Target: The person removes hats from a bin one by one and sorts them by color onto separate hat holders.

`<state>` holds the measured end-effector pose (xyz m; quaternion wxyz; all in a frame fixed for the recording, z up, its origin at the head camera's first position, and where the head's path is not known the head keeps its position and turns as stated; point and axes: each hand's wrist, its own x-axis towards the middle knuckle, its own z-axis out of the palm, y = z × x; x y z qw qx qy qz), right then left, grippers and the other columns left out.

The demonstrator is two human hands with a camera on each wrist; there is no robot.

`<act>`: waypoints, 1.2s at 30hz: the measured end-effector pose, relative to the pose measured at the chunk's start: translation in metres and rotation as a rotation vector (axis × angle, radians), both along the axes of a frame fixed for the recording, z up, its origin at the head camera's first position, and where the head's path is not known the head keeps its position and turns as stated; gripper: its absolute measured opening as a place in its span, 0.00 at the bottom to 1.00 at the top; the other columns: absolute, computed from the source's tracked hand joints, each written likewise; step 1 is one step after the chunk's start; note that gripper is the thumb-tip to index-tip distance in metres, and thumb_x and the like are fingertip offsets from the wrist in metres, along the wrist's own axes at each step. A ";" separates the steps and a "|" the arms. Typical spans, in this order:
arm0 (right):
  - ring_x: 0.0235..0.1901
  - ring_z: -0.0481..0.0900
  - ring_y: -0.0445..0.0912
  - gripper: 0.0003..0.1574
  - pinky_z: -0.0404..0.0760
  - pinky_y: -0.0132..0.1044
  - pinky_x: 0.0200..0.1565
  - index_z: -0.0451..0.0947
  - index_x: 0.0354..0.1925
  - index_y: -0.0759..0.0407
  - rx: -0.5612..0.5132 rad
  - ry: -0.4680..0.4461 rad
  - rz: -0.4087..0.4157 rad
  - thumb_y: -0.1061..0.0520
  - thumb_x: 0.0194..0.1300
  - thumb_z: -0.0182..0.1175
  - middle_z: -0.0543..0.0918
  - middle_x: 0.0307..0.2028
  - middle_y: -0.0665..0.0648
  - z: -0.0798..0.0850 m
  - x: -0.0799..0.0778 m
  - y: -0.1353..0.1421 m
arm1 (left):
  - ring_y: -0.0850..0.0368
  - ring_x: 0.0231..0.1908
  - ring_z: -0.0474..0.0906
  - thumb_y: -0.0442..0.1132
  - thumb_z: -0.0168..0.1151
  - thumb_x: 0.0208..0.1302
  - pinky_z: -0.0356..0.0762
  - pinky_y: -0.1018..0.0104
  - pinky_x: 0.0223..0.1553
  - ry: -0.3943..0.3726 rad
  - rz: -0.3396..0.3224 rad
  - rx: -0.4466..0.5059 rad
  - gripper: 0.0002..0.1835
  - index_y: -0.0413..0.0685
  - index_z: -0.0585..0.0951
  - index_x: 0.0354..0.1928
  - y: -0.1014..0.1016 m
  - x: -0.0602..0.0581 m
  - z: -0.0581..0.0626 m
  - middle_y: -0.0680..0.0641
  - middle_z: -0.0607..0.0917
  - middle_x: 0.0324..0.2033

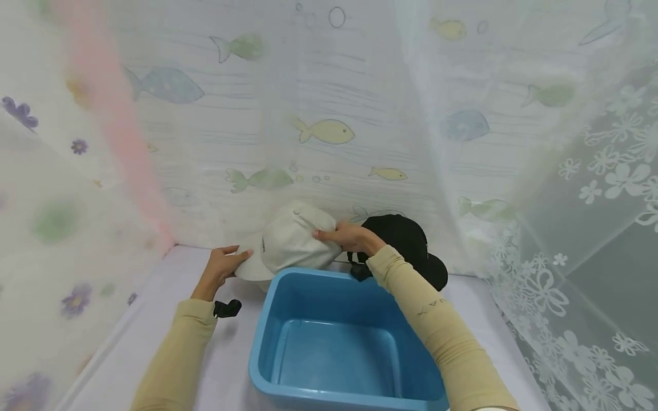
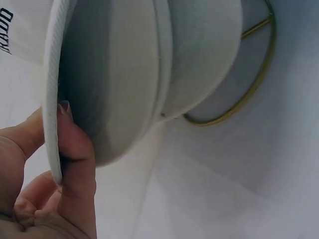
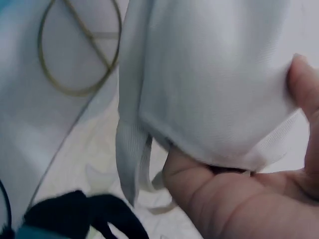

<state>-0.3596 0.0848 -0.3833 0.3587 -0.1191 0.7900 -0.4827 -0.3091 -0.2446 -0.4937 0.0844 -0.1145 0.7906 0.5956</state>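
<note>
A white baseball cap (image 1: pixel 295 234) with dark lettering on its front is up behind the blue bin, its brim to the left. My left hand (image 1: pixel 222 268) pinches the brim (image 2: pixel 52 89) by its edge, thumb on one face and a finger on the other. At the back of the cap, my right hand (image 1: pixel 354 237) grips the lower edge, fingers inside and thumb on the outer cloth (image 3: pixel 214 84). The cap's strap (image 3: pixel 132 159) hangs beside those fingers. A gold wire ring (image 2: pixel 259 79) shows below the cap in both wrist views.
A blue plastic bin (image 1: pixel 336 394) stands in front, between my forearms. A black cap (image 1: pixel 411 242) sits behind its right corner, partly behind my right forearm. Sheer curtains (image 1: pixel 329 85) with fish and flowers surround the white tabletop (image 1: pixel 226 354).
</note>
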 end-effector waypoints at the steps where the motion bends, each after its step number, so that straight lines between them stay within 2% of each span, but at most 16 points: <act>1: 0.65 0.70 0.54 0.39 0.69 0.50 0.71 0.53 0.75 0.67 -0.002 -0.001 0.009 0.48 0.79 0.53 0.66 0.68 0.64 -0.001 0.001 -0.001 | 0.34 0.62 0.76 0.52 0.62 0.72 0.87 0.60 0.48 0.000 0.003 0.005 0.44 0.30 0.57 0.76 0.001 0.000 -0.002 0.25 0.69 0.68; 7: 0.69 0.68 0.56 0.43 0.68 0.51 0.71 0.48 0.78 0.64 -0.001 -0.004 -0.003 0.47 0.78 0.54 0.63 0.71 0.63 -0.003 0.002 0.000 | 0.34 0.63 0.75 0.52 0.62 0.72 0.86 0.60 0.48 -0.003 -0.002 0.031 0.44 0.31 0.57 0.77 0.003 0.001 -0.006 0.25 0.69 0.68; 12: 0.71 0.65 0.58 0.41 0.65 0.52 0.73 0.49 0.77 0.67 -0.017 -0.014 0.016 0.44 0.81 0.47 0.62 0.72 0.66 -0.001 -0.003 0.006 | 0.35 0.63 0.75 0.54 0.62 0.72 0.85 0.58 0.51 0.007 -0.028 0.024 0.45 0.30 0.57 0.76 -0.001 -0.002 0.002 0.25 0.69 0.68; 15: 0.72 0.65 0.59 0.42 0.65 0.53 0.73 0.51 0.77 0.69 -0.043 -0.006 -0.013 0.41 0.82 0.43 0.62 0.73 0.67 0.001 -0.005 0.009 | 0.35 0.63 0.75 0.55 0.60 0.73 0.85 0.59 0.52 0.008 -0.044 0.020 0.46 0.28 0.56 0.76 -0.003 -0.005 0.007 0.26 0.68 0.68; 18: 0.70 0.67 0.60 0.42 0.67 0.53 0.72 0.54 0.76 0.71 -0.055 0.007 -0.045 0.40 0.82 0.44 0.64 0.72 0.67 0.002 -0.005 0.010 | 0.37 0.63 0.74 0.59 0.55 0.74 0.83 0.58 0.54 0.003 -0.051 0.032 0.45 0.28 0.57 0.76 -0.003 -0.010 0.010 0.26 0.68 0.69; 21: 0.67 0.71 0.59 0.40 0.71 0.52 0.70 0.60 0.72 0.73 -0.048 0.030 -0.051 0.42 0.81 0.46 0.67 0.70 0.68 0.003 -0.002 0.010 | 0.39 0.64 0.73 0.60 0.51 0.75 0.79 0.53 0.60 0.020 -0.018 0.068 0.44 0.29 0.59 0.75 -0.001 -0.017 0.013 0.28 0.68 0.69; 23: 0.65 0.73 0.58 0.39 0.72 0.51 0.68 0.64 0.69 0.74 -0.043 0.044 -0.059 0.42 0.81 0.47 0.69 0.67 0.67 0.004 -0.001 0.009 | 0.38 0.65 0.72 0.60 0.51 0.75 0.77 0.49 0.62 0.044 0.026 0.073 0.44 0.29 0.60 0.75 0.001 -0.021 0.014 0.28 0.68 0.69; 27: 0.61 0.77 0.57 0.39 0.76 0.50 0.65 0.66 0.67 0.74 -0.032 0.063 -0.076 0.41 0.80 0.48 0.73 0.64 0.67 0.003 0.001 0.007 | 0.35 0.64 0.73 0.55 0.57 0.74 0.77 0.45 0.63 0.050 0.099 0.055 0.40 0.29 0.63 0.73 0.006 -0.027 0.015 0.28 0.70 0.68; 32: 0.57 0.79 0.56 0.38 0.79 0.48 0.62 0.67 0.66 0.73 -0.024 0.081 -0.092 0.41 0.79 0.50 0.75 0.60 0.67 0.002 0.005 0.006 | 0.36 0.63 0.74 0.47 0.60 0.73 0.77 0.47 0.62 0.018 0.116 0.036 0.36 0.29 0.66 0.72 0.011 -0.028 0.016 0.28 0.69 0.68; 36: 0.52 0.80 0.53 0.36 0.80 0.47 0.60 0.70 0.61 0.73 -0.016 0.085 -0.112 0.41 0.79 0.52 0.77 0.57 0.66 0.001 0.008 0.006 | 0.33 0.65 0.71 0.46 0.61 0.72 0.75 0.45 0.65 -0.011 0.111 0.029 0.37 0.31 0.63 0.74 0.013 -0.026 0.014 0.27 0.65 0.71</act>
